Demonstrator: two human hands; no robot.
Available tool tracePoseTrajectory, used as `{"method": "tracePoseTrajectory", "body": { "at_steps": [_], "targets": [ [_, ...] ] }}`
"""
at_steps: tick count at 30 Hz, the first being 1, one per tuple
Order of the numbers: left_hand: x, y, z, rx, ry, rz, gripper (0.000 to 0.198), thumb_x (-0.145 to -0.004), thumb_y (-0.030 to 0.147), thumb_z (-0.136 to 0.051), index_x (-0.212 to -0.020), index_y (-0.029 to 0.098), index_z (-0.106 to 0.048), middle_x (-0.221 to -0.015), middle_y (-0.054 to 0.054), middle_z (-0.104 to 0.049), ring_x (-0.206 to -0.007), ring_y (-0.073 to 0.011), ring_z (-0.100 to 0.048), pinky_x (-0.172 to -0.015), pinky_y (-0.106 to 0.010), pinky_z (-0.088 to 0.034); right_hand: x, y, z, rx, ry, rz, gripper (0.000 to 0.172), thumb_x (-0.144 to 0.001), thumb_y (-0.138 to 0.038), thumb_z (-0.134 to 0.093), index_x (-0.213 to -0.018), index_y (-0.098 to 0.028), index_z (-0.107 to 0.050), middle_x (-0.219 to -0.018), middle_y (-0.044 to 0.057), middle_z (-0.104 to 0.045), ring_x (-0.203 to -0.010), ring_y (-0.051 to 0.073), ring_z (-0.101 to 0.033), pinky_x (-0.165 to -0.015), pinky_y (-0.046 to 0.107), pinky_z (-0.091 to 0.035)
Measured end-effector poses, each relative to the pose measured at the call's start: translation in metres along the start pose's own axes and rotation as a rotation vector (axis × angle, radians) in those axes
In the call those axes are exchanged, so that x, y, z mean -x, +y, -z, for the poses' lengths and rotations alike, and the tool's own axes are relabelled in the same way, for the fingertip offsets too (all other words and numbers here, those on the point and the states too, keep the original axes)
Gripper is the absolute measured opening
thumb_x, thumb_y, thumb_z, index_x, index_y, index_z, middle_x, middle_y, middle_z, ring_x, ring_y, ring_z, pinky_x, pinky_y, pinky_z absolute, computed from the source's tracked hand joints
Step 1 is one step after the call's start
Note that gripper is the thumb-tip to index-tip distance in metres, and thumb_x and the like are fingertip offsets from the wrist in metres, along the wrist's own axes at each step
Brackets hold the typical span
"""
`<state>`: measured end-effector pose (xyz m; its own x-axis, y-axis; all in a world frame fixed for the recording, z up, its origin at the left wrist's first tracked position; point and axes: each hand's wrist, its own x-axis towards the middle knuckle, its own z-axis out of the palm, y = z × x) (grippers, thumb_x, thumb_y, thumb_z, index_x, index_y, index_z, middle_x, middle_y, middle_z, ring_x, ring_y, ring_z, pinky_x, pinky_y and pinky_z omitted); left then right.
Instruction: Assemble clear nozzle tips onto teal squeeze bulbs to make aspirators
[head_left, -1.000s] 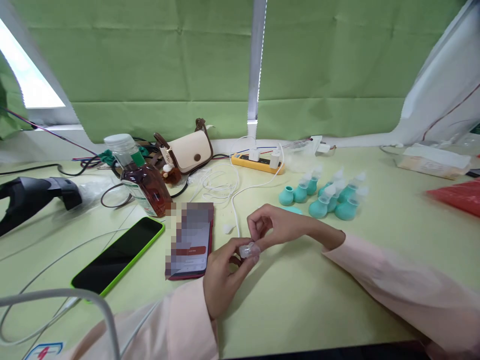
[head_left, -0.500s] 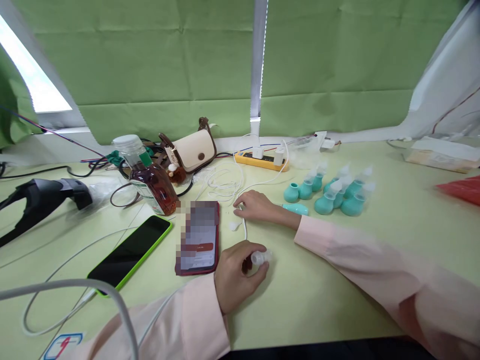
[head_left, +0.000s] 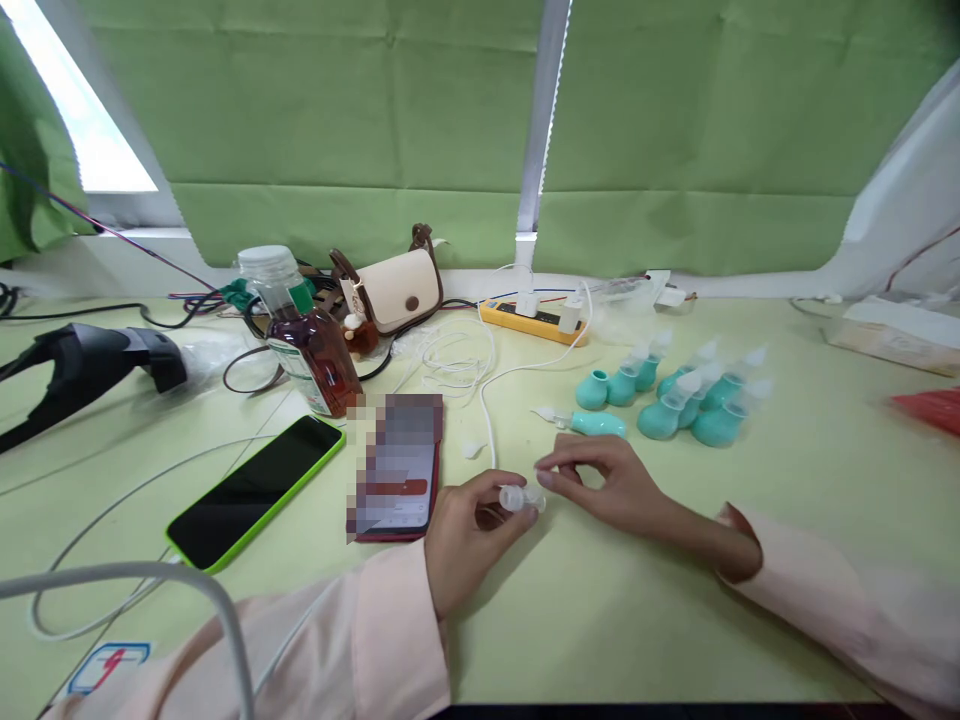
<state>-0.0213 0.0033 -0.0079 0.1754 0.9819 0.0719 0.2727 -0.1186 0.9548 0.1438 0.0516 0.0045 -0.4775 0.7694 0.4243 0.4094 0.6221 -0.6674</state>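
Screen of the red phone (head_left: 395, 465) was pixelated, unreadable. Right of the phone, the small clear piece (head_left: 517, 497) sat half covered by left hand (head_left: 469, 530) fingers; shape unclear. Right hand (head_left: 615, 485) fingertips touched it or stopped just short, couldn't tell. Far right of the phone, a red thing (head_left: 930, 408) was cut by the edge; far left, a black device (head_left: 75, 365) too. Label on the bottle (head_left: 304, 345) behind the phone was too small to read.

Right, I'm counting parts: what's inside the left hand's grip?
The left hand pinches a small clear plastic piece; the right hand meets its far end. The hand's curl covers the palm, so anything else held there is hidden.
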Motion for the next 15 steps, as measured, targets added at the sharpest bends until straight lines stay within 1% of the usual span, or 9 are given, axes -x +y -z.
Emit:
{"method": "tracePoseTrajectory", "body": {
  "at_steps": [2, 4, 7, 11, 15],
  "targets": [
    [-0.001, 0.0, 0.0, 0.051, -0.017, 0.026, 0.025, -0.069, 0.031, -0.058, -0.088, 0.014, -0.058, -0.064, -0.002, -0.062, -0.056, -0.0115, -0.054, -0.052, -0.021, -0.043, 0.016, 0.002, -0.002, -0.088, 0.05, -0.086, 0.015, -0.072, -0.028, -0.054, -0.073, -0.016, -0.063, -0.051, -0.001, -0.047, -0.049, 0.009, -0.044, -0.048, 0.022, -0.038],
    [-0.001, -0.001, 0.0, 0.08, -0.038, 0.044, 0.026, -0.069, 0.031, -0.058, -0.088, 0.013, -0.059, -0.07, -0.004, -0.065, -0.061, -0.0133, -0.057, -0.055, -0.022, -0.044, 0.022, 0.003, -0.007, -0.143, 0.064, -0.118, 0.014, -0.071, -0.027, -0.054, -0.073, -0.016, -0.064, -0.051, -0.001, -0.048, -0.049, 0.009, -0.045, -0.047, 0.023, -0.038],
    [-0.002, -0.001, 0.0, 0.066, -0.061, 0.068, 0.027, -0.068, 0.031, -0.06, -0.087, 0.012, -0.06, -0.074, -0.006, -0.067, -0.067, -0.0158, -0.06, -0.059, -0.023, -0.046, 0.023, 0.002, -0.012, -0.168, 0.079, -0.085, 0.013, -0.071, -0.026, -0.055, -0.073, -0.018, -0.064, -0.051, -0.001, -0.049, -0.048, 0.009, -0.045, -0.047, 0.023, -0.039],
    [-0.001, 0.0, 0.001, 0.044, -0.073, 0.073, 0.025, -0.067, 0.029, -0.061, -0.084, 0.012, -0.062, -0.072, -0.005, -0.067, -0.066, -0.0161, -0.061, -0.06, -0.023, -0.048, 0.022, 0.0, -0.011, -0.151, 0.15, -0.015, 0.011, -0.071, -0.024, -0.055, -0.074, -0.019, -0.064, -0.05, -0.002, -0.049, -0.047, 0.009, -0.045, -0.047, 0.022, -0.039],
    [0.0, 0.0, 0.001, 0.027, -0.092, 0.049, 0.024, -0.067, 0.027, -0.061, -0.086, 0.012, -0.062, -0.073, -0.005, -0.067, -0.067, -0.0159, -0.061, -0.061, -0.023, -0.049, 0.024, 0.001, -0.012, -0.145, 0.141, 0.031, 0.013, -0.073, -0.022, -0.054, -0.078, -0.018, -0.065, -0.052, -0.001, -0.053, -0.046, 0.008, -0.046, -0.045, 0.02, -0.038]
  ]
}}
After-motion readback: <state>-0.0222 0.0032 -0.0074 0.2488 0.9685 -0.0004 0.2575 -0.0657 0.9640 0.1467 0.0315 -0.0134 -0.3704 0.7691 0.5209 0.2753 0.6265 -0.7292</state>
